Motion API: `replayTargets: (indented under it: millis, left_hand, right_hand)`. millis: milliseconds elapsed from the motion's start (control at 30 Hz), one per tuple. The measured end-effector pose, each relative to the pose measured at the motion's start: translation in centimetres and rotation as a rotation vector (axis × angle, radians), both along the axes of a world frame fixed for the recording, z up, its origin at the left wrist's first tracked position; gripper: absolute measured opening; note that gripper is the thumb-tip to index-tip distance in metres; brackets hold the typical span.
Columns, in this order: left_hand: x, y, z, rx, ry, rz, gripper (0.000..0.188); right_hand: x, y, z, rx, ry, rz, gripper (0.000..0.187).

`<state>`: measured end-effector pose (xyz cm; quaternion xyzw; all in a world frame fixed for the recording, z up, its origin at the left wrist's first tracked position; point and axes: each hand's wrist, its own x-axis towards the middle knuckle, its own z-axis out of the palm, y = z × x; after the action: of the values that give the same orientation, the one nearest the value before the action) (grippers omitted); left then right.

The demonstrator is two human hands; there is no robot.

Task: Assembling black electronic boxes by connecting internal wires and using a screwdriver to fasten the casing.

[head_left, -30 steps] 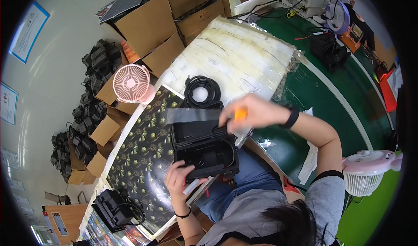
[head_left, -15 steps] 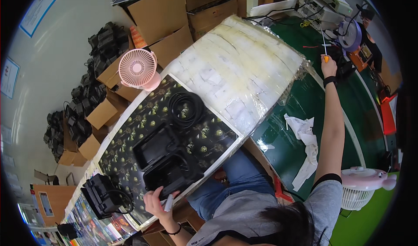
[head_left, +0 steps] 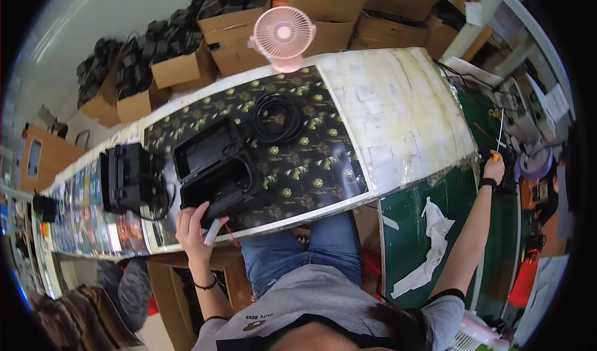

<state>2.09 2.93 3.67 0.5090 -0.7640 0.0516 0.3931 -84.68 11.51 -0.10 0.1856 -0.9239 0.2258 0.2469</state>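
Observation:
In front of me lies an opened black plastic case (head_left: 217, 186), its lid half (head_left: 208, 146) tilted back on the far side. My left hand (head_left: 194, 234) is at the case's near left edge, fingers bent around a small white tube-like piece (head_left: 212, 231). A thin red strip (head_left: 231, 233) shows beside it. Far to the right, my right hand (head_left: 493, 170) is closed on a screwdriver with an orange handle (head_left: 495, 157) and a long metal shaft, pointing away over the green bench. A coiled black cable (head_left: 277, 118) lies beyond the case.
Another black case (head_left: 126, 178) with a cable stands at the left. A pink fan (head_left: 285, 35) sits at the table's far edge, before cardboard boxes (head_left: 183, 65) of black parts. Crumpled white paper (head_left: 429, 245) lies on the green bench (head_left: 401, 214). A padded white surface (head_left: 398, 115) adjoins it.
The view has turned, so the table now lies more level. My left hand still holds the white piece by the case; my right hand still grips the screwdriver over the bench.

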Motion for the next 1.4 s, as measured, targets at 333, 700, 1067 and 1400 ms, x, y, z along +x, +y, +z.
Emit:
replayTargets:
  millis: [333, 700, 1067, 1400]
  left_hand:
    - [0.2, -0.3, -0.2, -0.038, 0.057, -0.064, 0.049]
    - [1.1, 1.7, 0.5, 0.261, 0.683, 0.036, 0.05]
    - [2.0, 0.7, 0.6, 0.268, 1.089, 0.037, 0.018]
    - [-0.2, -4.3, 3.8, 0.188, 0.194, 0.014, 0.016]
  right_hand:
    - [14.2, -9.9, 4.0, -0.155, 0.149, 0.258, 0.006]
    - [37.1, -13.8, 2.9, -0.198, -0.167, 1.176, 0.01]
    - [49.4, -13.4, 11.8, 0.119, -0.026, 1.377, 0.023]
    - [58.4, -21.5, 5.3, -0.017, -1.015, 1.585, 0.042]
